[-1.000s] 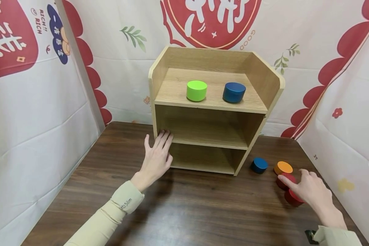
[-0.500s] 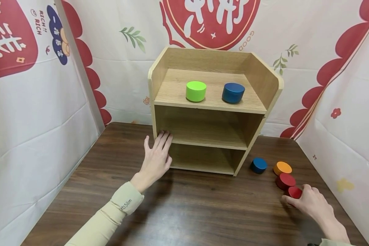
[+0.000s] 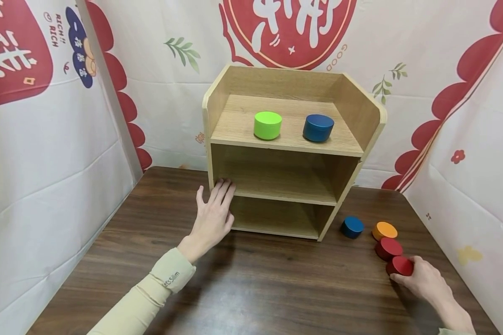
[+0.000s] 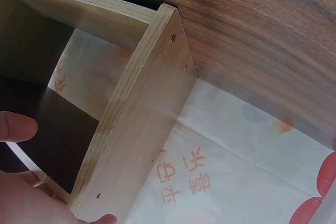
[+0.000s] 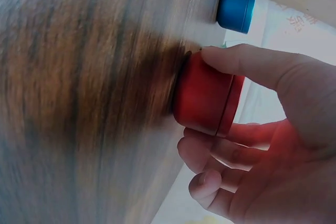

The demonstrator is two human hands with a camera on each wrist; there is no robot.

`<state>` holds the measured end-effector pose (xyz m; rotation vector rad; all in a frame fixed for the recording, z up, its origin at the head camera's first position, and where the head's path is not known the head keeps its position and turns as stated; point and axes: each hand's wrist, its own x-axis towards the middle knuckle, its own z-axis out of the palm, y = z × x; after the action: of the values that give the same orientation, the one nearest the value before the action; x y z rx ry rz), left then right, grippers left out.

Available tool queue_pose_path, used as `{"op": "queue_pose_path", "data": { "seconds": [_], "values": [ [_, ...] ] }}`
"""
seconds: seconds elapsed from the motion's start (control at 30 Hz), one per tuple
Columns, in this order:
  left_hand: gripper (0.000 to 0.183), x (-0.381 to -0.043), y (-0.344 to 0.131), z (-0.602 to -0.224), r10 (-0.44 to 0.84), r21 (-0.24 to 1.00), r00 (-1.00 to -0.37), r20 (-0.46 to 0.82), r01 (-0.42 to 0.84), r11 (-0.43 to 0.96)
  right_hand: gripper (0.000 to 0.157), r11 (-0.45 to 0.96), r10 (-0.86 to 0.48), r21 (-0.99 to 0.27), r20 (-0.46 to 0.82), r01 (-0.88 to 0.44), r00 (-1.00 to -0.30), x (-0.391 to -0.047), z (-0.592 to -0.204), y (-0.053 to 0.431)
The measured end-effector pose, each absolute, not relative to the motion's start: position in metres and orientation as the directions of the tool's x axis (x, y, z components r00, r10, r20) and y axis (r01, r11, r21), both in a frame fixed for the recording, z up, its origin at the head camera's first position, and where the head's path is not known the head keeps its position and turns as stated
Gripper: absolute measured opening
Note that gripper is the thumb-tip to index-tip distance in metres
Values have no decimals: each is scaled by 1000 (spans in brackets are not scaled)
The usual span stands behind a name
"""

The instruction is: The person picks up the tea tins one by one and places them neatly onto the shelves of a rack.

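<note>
A wooden shelf unit (image 3: 282,148) stands on the table, with my left hand (image 3: 209,221) against its left front edge. The fingers of that hand look straight and reach onto the shelf's side panel (image 4: 142,114). At the right, my right hand (image 3: 427,284) holds a red round tin (image 3: 400,266) between thumb and fingers. In the right wrist view the same red tin (image 5: 205,95) is at the tabletop, its lid seam visible. Just behind it sit another red tin (image 3: 389,249), an orange tin (image 3: 384,230) and a blue tin (image 3: 352,227).
On the shelf's top level stand a green tin (image 3: 268,125) and a dark blue tin (image 3: 318,128). A dark wooden table (image 3: 276,288) lies under everything. White printed cloth (image 3: 163,116) hangs at the back and both sides.
My right hand has come down from above the red tins and moved towards the front, and its fingers now hold the nearest one. The left hand has stayed at the shelf.
</note>
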<state>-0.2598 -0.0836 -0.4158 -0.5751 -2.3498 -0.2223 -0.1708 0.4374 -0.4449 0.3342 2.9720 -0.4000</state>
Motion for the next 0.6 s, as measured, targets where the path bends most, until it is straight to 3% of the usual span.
{"op": "queue_pose_path", "data": {
  "seconds": [0.27, 0.6],
  "values": [
    [72, -260, -83, -416, 340, 3, -654, 676, 464, 886, 86, 938, 201, -261, -132, 230, -971, -166, -439, 433],
    [72, -260, -83, -417, 331, 7, -660, 674, 454, 891, 84, 946, 175, -277, -6, 170, -985, -165, -418, 416]
  ]
}}
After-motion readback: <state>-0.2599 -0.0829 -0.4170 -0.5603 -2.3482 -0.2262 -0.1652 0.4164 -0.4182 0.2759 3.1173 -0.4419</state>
